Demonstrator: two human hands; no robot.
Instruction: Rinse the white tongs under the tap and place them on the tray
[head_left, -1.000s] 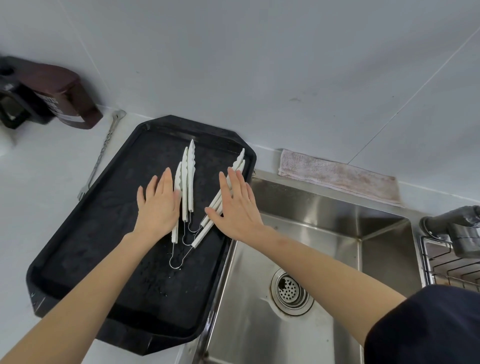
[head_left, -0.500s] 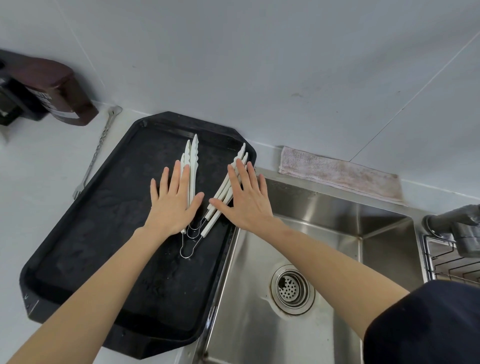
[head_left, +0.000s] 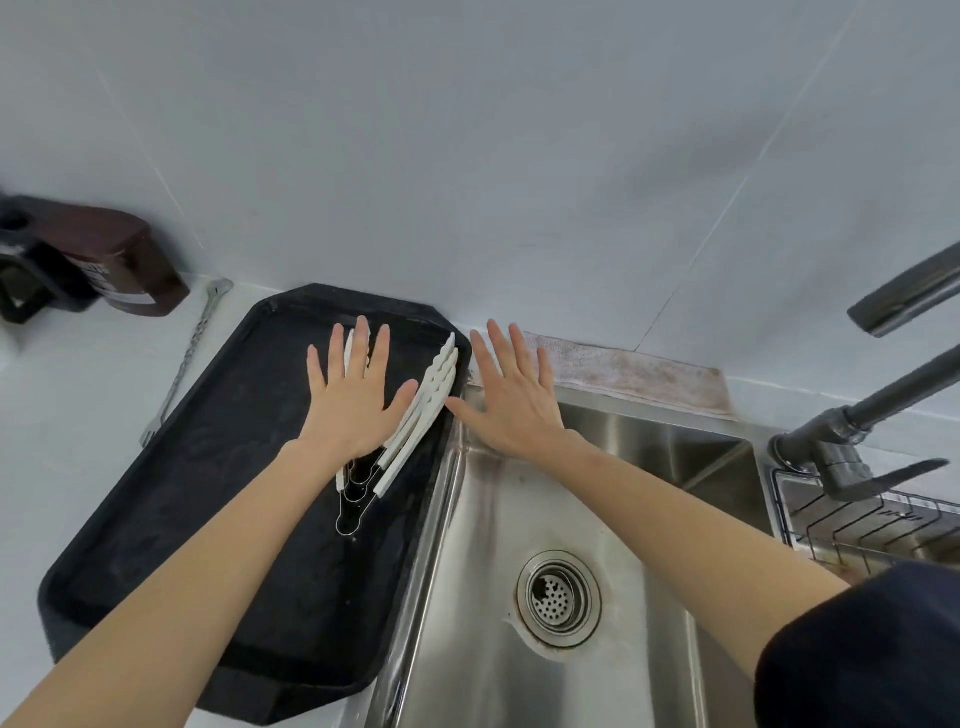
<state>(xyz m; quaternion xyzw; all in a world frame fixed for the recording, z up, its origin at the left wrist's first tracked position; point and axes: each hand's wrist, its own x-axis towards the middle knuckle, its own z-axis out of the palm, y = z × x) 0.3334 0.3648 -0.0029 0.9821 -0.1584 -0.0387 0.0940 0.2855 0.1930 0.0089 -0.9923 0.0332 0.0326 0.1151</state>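
Note:
Several white tongs (head_left: 423, 410) lie on the black tray (head_left: 208, 467), with their wire loops pointing toward me. My left hand (head_left: 353, 400) is spread flat, palm down, over the left tongs, hiding most of them; only their tips show between my fingers. My right hand (head_left: 511, 400) is spread flat to the right of the tray, over the sink's back left corner, and holds nothing. The right-hand tongs lie between my two hands near the tray's right rim. The dark tap (head_left: 883, 400) stands at the right, with no water running.
The steel sink (head_left: 597, 519) with its drain (head_left: 558, 597) lies right of the tray. A pinkish cloth (head_left: 639, 374) lies behind the sink. A wire rack (head_left: 862, 525) sits at far right. A metal fork (head_left: 184, 364) and a brown container (head_left: 104, 260) stand left of the tray.
Both hands have moved away from me and to the right. My right hand has left the tray and is now over the sink's corner. The view has tilted, bringing the tap into sight.

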